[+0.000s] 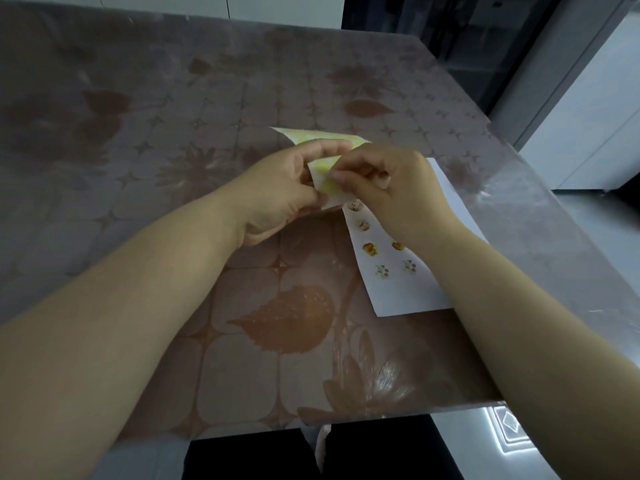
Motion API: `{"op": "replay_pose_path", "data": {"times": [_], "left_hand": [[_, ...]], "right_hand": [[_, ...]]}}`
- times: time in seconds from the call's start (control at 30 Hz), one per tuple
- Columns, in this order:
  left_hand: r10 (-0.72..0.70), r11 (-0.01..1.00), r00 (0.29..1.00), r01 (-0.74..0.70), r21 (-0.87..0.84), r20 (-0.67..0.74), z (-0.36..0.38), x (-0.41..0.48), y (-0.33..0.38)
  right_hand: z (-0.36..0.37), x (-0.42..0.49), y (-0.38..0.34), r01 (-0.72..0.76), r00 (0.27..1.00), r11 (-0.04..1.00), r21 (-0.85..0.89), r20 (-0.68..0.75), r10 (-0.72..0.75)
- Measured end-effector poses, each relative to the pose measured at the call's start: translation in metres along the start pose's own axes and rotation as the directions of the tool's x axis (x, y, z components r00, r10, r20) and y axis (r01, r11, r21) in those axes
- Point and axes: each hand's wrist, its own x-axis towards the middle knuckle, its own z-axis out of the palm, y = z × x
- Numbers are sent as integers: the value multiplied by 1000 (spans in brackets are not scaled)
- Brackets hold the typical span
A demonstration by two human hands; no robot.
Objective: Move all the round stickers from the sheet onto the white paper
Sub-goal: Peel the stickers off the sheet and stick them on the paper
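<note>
Over a patterned table [138, 133], head view: the left hand [277, 192] grips a curled yellow sticker sheet [323, 168]. The right hand [391, 188] pinches at the sheet, probably peeling a round sticker. Just right lies the white paper [408, 292], which bears placed stickers [369, 247]. Next, press the peeled one onto bare paper.

No legible text or labels

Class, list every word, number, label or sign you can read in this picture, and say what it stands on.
None can be read.
The round stickers on the white paper show tiny pictures, too blurred for lettering.
The yellow sticker sheet shows no legible print.
The tablecloth bears leaf patterns only.
</note>
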Motion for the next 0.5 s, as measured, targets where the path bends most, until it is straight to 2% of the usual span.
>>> {"op": "replay_pose_path", "data": {"times": [0.17, 0.23, 0.4, 0.5], "left_hand": [[-12, 996, 1000, 13, 90, -10, 0, -1, 1], [-9, 995, 999, 13, 100, -35, 0, -1, 2], [11, 998, 990, -1, 67, -141, -4, -1, 2], [24, 997, 983, -10, 76, -184, -4, -1, 2]], "right_hand": [[-11, -3, -8, -80, 996, 980, 180, 61, 70], [-21, -5, -15, -115, 988, 979, 167, 125, 95], [-58, -27, -32, -140, 926, 990, 4, 355, 130], [-67, -51, -29, -207, 902, 978, -10, 387, 194]]}}
